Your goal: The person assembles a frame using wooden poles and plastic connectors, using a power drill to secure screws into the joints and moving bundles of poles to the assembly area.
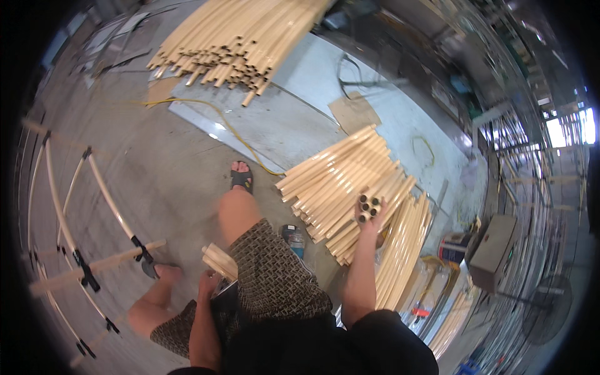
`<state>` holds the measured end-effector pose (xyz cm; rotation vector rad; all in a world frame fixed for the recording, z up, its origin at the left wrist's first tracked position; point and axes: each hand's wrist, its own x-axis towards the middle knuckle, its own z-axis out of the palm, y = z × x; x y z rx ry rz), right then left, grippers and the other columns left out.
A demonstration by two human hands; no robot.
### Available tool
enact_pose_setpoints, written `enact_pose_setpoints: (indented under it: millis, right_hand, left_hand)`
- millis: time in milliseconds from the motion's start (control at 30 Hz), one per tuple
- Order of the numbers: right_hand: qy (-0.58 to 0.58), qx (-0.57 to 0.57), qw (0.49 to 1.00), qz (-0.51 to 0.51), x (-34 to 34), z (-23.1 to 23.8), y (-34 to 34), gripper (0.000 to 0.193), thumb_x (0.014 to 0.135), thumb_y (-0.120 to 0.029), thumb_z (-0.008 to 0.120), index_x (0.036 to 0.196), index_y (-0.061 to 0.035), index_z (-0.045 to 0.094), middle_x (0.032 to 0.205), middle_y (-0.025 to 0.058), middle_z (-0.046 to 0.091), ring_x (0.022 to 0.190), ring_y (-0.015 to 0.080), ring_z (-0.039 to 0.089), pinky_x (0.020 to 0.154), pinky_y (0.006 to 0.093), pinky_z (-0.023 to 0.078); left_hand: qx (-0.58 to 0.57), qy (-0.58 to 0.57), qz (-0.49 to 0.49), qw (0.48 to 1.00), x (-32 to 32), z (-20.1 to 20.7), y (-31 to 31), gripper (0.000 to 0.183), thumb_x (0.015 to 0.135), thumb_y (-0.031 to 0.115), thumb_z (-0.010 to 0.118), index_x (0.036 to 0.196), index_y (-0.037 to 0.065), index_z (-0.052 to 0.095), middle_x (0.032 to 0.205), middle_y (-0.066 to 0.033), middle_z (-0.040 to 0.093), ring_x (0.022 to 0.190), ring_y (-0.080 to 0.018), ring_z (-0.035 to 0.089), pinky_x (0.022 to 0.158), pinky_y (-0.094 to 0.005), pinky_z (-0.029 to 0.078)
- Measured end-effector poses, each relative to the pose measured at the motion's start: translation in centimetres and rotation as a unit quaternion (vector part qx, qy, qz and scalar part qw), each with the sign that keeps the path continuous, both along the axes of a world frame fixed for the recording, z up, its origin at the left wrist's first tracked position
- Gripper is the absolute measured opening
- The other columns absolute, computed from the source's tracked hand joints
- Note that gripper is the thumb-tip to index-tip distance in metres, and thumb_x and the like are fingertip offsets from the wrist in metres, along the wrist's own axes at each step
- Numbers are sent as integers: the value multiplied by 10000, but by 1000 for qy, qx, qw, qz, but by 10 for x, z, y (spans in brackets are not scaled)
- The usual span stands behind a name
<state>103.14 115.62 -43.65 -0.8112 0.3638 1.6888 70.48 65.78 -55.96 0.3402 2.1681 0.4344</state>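
Observation:
My right hand [374, 214] is closed round a small bundle of cream tubes [370, 201], whose round dark open ends face up toward me. It is over a fanned-out pile of long, glossy cream tubes [340, 178] on the floor. Beside my thigh, my left hand [209, 282] has curled fingers; what they grip is hidden. Just above that hand, several cream tube ends [220, 260] stick out from behind my leg, and I cannot tell whether it touches them.
A large stack of cream tubes [231, 56] lies at the far left on pale sheets. A yellow cable [231, 128] crosses the floor. Left stands a tube frame with black joints [84, 275]. At right are a grey box [494, 253] and a round-based stand [547, 309].

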Motion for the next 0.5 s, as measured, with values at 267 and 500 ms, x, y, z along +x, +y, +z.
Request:
enact_pose_setpoints:
  millis: [267,500]
  right_hand:
    - [46,163,970,177,-59,127,-65,621,827,-272,669,1341,-38,410,1160,186,565,988,240,613,819,341,569]
    - [179,252,853,420,-172,212,-149,759,814,-334,692,1382,16,330,1163,166,552,990,264,621,830,383,559]
  left_hand:
    - [129,24,79,988,-19,8,58,455,799,328,677,1083,-28,669,1061,-230,678,1029,-332,652,909,-397,486]
    - [380,-187,128,897,-78,220,180,654,937,488,559,1288,-63,541,1210,-150,622,1052,-192,617,900,-302,475]
